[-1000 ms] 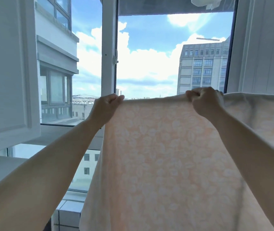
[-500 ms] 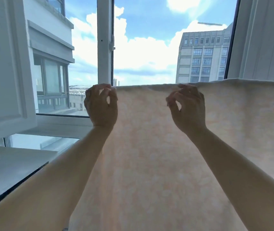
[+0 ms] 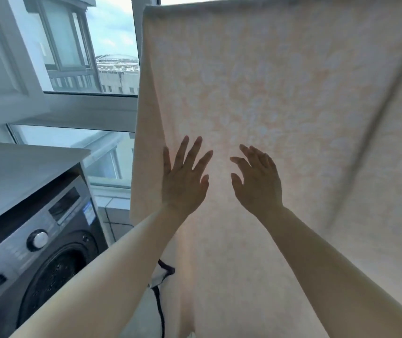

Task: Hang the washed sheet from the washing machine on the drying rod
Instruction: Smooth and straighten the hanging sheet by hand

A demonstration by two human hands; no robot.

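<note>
A pale peach sheet [image 3: 280, 81] with a faint white pattern hangs down in front of the window, its top fold at the upper edge of the head view. The rod under that fold is hidden. My left hand [image 3: 185, 181] lies flat on the cloth near its left border, fingers spread and straight. My right hand [image 3: 256, 181] is beside it with fingers relaxed and slightly bent, at the cloth's surface; neither hand grips anything. The dark grey washing machine [image 3: 48, 240] stands at the lower left with its round door opening visible.
A white counter top [image 3: 19, 167] covers the machine. White window frames [image 3: 90, 108] run behind and left of the sheet. A white item with a black cord [image 3: 158, 301] lies low between the machine and the sheet. A diagonal crease crosses the sheet's right part.
Both hands let go of the sheet's top edge and dropped lower, opening flat against the hanging cloth. The head view tilted down, bringing the washing machine into sight.
</note>
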